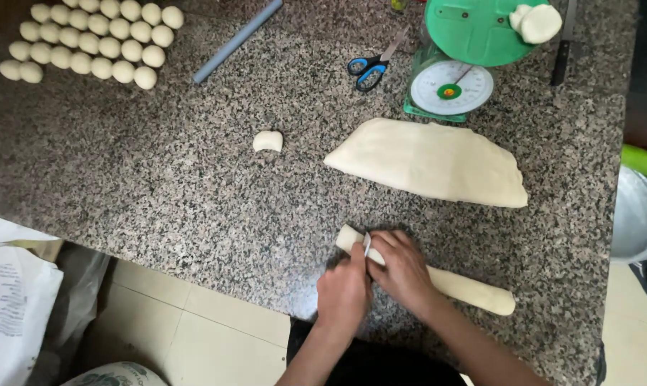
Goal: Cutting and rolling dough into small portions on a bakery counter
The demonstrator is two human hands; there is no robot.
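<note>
Fingers: left hand (343, 289) grips a small white scraper (366, 244), blade set in the dough log (438, 275) near its left end | right hand (402, 268) clenched over the log beside the blade | dough slab (431, 161) beyond log | scale (456, 57) behind slab | dough balls (95, 39) far left of log

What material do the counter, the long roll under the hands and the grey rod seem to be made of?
Counter: likely polished granite; speckled grey, slight sheen.
Long roll: soft raw dough; pale, matte, smooth.
Grey rod: probably plastic pipe; uniform dull grey, though metal is possible.
</note>
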